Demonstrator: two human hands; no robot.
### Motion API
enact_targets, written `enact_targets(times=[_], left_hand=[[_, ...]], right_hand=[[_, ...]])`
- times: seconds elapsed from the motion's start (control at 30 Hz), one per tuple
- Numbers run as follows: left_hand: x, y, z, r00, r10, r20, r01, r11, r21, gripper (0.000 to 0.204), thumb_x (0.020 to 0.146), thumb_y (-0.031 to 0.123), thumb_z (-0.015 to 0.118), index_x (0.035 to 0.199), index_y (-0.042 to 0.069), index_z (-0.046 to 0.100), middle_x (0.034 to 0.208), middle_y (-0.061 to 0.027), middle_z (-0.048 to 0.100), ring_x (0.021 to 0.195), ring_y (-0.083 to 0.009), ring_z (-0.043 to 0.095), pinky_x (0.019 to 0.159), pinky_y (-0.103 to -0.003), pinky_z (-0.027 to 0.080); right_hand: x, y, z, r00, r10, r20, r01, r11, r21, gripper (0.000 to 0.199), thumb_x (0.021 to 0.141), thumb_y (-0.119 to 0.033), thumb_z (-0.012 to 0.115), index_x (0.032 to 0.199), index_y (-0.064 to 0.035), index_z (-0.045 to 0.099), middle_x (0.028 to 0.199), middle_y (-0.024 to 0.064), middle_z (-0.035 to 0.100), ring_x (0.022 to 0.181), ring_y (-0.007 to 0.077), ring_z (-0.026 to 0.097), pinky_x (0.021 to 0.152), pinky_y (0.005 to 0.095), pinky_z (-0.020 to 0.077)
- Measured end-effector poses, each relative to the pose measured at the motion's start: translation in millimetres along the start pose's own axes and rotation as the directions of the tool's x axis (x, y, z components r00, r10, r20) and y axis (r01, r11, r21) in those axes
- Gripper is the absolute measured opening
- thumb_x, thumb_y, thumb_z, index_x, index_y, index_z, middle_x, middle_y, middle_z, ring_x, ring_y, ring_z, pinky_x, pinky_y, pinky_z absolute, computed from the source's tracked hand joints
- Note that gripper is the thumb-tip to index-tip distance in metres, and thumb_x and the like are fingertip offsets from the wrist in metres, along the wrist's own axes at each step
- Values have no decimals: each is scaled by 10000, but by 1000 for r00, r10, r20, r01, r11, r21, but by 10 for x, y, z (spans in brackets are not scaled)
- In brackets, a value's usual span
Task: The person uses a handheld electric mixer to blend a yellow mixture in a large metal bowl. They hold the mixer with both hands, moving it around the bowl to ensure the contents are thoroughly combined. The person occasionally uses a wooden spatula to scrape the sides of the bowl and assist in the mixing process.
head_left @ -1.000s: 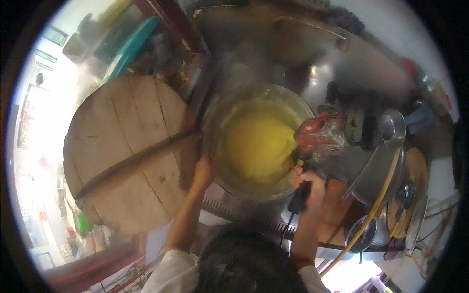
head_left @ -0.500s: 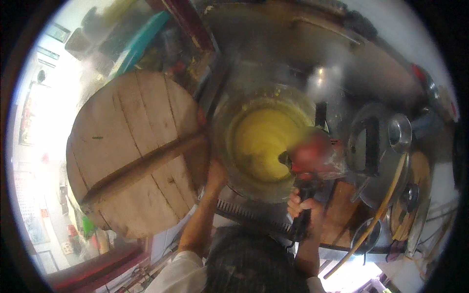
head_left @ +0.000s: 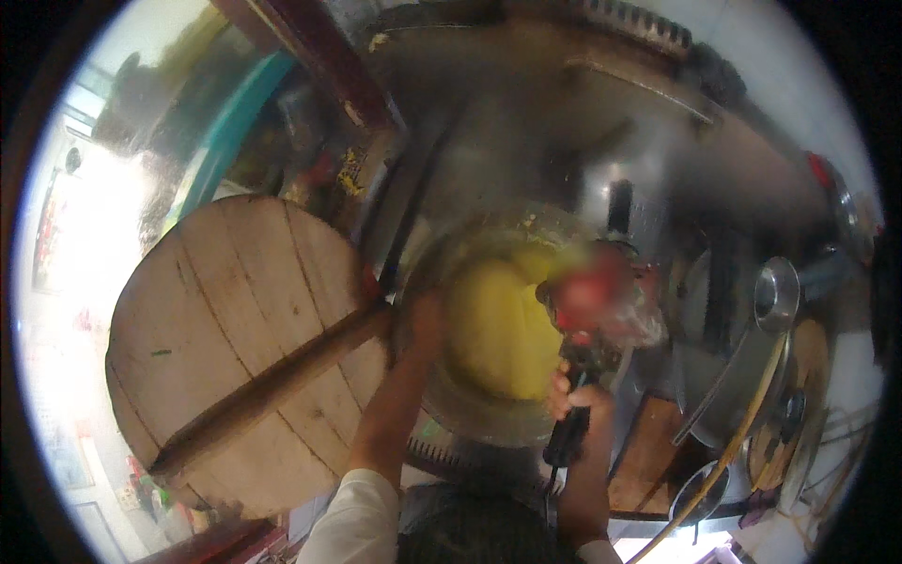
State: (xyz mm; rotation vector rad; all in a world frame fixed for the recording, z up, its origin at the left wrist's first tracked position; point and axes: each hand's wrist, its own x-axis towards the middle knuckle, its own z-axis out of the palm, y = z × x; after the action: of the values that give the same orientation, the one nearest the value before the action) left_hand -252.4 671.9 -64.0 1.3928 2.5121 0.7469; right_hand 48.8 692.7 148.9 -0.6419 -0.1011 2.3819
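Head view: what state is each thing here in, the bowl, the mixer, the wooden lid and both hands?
Glass mixing bowl: upright, holding yellow batter.
Dark-handled electric hand mixer: head down in the bowl, its red part blurred.
Round wooden plank lid: lying flat beside the bowl.
Left hand: gripping the bowl's rim.
Right hand: closed around the mixer's handle.
Long-handled metal ladle: resting unused at right.

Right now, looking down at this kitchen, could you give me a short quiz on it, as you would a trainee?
1. True or false: the left hand rests at the rim of the wide glass bowl of yellow batter.
2. Which hand grips the black-handled mixing tool?
3. The round wooden plank lid lies on which side of the bowl: A left, B right?

Key: 1 true; 2 the right hand; 3 A.
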Motion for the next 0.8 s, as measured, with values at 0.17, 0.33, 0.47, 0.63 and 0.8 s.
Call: enact_targets(times=[0.17, 0.33, 0.47, 0.63, 0.8], left_hand=[[750, 335, 77, 965, 67, 254, -150, 933, 326, 305, 832, 173, 490, 1111, 65, 554, 911, -205, 628, 803, -376, 609, 720, -468, 476], [1366, 665, 319, 908, 128, 399, -240, 939, 247, 323, 812, 289, 538, 1073, 109, 595, 870, -154, 644, 774, -344, 624, 681, -459, 488], [1426, 1539, 607, 785, 433, 444, -508, 859, 60, 278, 801, 358, 543, 980, 172, 648, 867, -120, 649, 777, -334, 627, 688, -450, 491], [1391, 1725, 371, 741, 450, 499, -594, 786, 173, 241, 835, 301, 506, 1024, 254, 648, 852, -90, 655, 780, -298, 636, 660, -419, 508], [833, 1327, -342, 789, 333, 516, -519, 811, 270, 212, 834, 278, 515, 979, 184, 639, 827, -134, 641, 764, -337, 627, 640, -442, 498]], right_hand=[[-175, -165, -313, 999, 24, 39, -24, 1000, 4, 487, 539, 0, 621, 995, -67, 464, 782, 39, 517, 581, 181, 497, 509, 328, 417], [-430, -168, -101, 976, -177, -122, 175, 984, -31, 485, 532, -31, 623, 988, -44, 460, 765, 71, 505, 540, 185, 479, 490, 292, 403], [-716, -214, -311, 986, -96, -134, 94, 995, -20, 474, 541, -24, 620, 985, -43, 454, 755, 67, 493, 543, 188, 477, 484, 293, 398], [-1080, -113, -637, 997, -67, -46, 69, 996, 47, 469, 569, -16, 631, 1002, -54, 455, 782, 71, 506, 570, 200, 495, 489, 305, 407], [-1309, 81, -568, 999, -18, -38, 19, 999, 38, 463, 585, -27, 644, 1009, -57, 459, 786, 74, 513, 584, 200, 506, 498, 306, 414]])
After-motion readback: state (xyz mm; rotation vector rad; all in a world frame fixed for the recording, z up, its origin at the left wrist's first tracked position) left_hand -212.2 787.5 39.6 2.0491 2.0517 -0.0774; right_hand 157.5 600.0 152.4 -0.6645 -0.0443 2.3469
